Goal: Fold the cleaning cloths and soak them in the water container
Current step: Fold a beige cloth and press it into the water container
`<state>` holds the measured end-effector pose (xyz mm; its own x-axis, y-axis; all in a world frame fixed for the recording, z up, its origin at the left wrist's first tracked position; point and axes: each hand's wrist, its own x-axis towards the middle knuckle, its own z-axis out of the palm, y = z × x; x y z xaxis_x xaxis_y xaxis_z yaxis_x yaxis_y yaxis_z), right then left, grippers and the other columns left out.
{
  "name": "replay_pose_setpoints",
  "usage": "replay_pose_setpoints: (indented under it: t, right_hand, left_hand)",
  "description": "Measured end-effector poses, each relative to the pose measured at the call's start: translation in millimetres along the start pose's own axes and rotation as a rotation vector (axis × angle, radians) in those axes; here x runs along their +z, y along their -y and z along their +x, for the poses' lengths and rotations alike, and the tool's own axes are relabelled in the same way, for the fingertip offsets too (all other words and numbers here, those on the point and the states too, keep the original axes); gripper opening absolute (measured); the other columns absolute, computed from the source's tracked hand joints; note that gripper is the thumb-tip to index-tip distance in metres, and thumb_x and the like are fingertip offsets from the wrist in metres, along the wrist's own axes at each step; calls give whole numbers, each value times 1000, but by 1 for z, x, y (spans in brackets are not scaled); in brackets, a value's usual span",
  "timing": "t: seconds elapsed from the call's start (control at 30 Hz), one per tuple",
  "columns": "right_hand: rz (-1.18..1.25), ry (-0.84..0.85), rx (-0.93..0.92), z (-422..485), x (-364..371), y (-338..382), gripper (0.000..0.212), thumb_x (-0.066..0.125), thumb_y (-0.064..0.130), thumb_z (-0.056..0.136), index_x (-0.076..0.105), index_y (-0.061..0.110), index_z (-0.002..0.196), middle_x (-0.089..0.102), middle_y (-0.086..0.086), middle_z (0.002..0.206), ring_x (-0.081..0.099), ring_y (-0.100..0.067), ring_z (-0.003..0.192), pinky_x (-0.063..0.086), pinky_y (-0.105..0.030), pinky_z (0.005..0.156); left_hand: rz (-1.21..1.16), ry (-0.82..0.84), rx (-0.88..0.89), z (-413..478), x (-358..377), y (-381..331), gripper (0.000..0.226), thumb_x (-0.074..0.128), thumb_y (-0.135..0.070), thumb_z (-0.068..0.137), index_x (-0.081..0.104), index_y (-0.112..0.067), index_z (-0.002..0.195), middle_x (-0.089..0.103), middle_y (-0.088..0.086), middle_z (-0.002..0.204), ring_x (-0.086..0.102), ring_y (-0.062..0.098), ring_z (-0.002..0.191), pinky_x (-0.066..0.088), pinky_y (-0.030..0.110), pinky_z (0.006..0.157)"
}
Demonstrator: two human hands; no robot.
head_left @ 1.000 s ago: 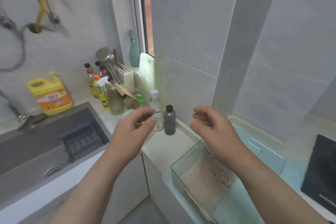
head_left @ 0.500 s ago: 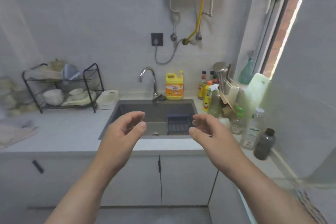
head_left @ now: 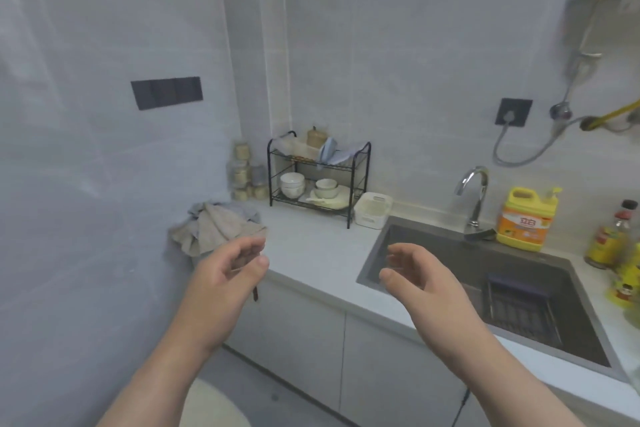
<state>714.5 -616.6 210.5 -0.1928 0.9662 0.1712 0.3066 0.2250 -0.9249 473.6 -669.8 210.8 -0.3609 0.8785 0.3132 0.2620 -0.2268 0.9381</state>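
Cleaning cloths point(head_left: 214, 229): one crumpled grey-beige heap, left of centre in the frame, at the far left end of the counter point(head_left: 318, 250) against the side wall. Its lower-left part reaches the counter's front edge. The folds blur together, so the number of cloths in the heap cannot be counted; there appears to be more than one.

Hands: two, both raised in the air in front of the counter. The left hand point(head_left: 225, 274) is just below and right of the heap, fingers loosely curled, holding nothing. The right hand point(head_left: 419, 274) is in front of the sink's near-left corner, fingers likewise relaxed and empty. The hands are well apart, palms turned towards each other.

Open room: a bare strip of counter runs between the heap and the sink point(head_left: 433, 246), in front of the rack.

Count of other items: one black two-tier wire rack point(head_left: 358, 180) behind that strip, holding white bowls; one small white basket point(head_left: 372, 210) just right of it; a stack of jars point(head_left: 246, 173) in the corner behind the heap; one faucet point(head_left: 474, 191); one yellow detergent jug point(head_left: 524, 218) at the right; one dark drain basket point(head_left: 519, 305) inside the sink.
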Motion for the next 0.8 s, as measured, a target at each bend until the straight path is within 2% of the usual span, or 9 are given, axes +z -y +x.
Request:
replay_pose_setpoints:
  t: [0.13,0.27,0.37,0.43,0.5,0.6,0.67,0.73,0.8]
  right_hand:
    - [22,26,5,28,39,4,29,61,30,86,55,36,115,59,19,113,55,0,110,42,-19,84]
    - [33,47,23,57,63,1,28,61,31,86,55,39,112,60,19,112,55,-1,110,43,-26,91]
    - [46,66,43,83,74,-7,25,61,32,87,55,39,110,60,19,112,55,-1,110,44,-27,92]
    - [51,74,52,105,79,-13,26,61,31,87,56,38,111,60,19,112,55,-1,110,43,-26,89]
    - [52,85,59,130,82,-20,27,61,31,87,56,37,114,60,19,112,54,-1,110,42,-27,90]
    - [70,95,65,176,85,-36,26,60,32,88,56,37,113,59,20,113,53,1,110,42,-27,87]
    - [76,98,66,212,84,-47,27,61,31,88,56,37,114,59,20,113,53,2,109,42,-24,82]
    - [71,100,62,250,81,-59,29,61,31,88,55,36,116,59,19,113,53,3,110,41,-19,80]
    - [63,104,63,288,78,-68,30,61,32,88,55,36,117,59,19,112,53,4,109,41,-16,79]
  left_hand:
    - [14,-40,-9,28,-33,16,29,60,-33,69,64,-30,98,67,-9,107,61,-11,94,44,10,79]
    - [36,-30,-46,51,-45,36,28,61,-33,70,63,-34,98,66,-12,109,60,-12,98,42,10,81]
    - [42,-34,-65,73,-44,52,20,67,-25,81,63,-33,98,65,-12,111,57,-13,101,42,9,80]
    - [60,-25,-72,91,-40,63,21,67,-19,84,63,-33,99,65,-12,111,57,-13,102,42,8,79]
    - [72,-24,-90,112,-33,72,23,66,-29,77,63,-33,100,66,-15,109,57,-11,102,43,6,79]
    - [100,-39,-112,151,-17,88,32,63,-41,66,65,-37,98,69,-21,103,59,-10,101,43,15,83]
    - [124,-41,-118,183,-3,98,31,63,-42,66,65,-38,97,68,-26,102,59,-12,99,43,17,84]
    - [149,-32,-124,217,15,107,31,66,-44,69,64,-38,99,67,-23,104,58,-14,99,42,16,83]
    - [164,-31,-136,252,30,116,24,69,-35,79,64,-34,103,66,-18,108,56,-15,100,41,13,82]
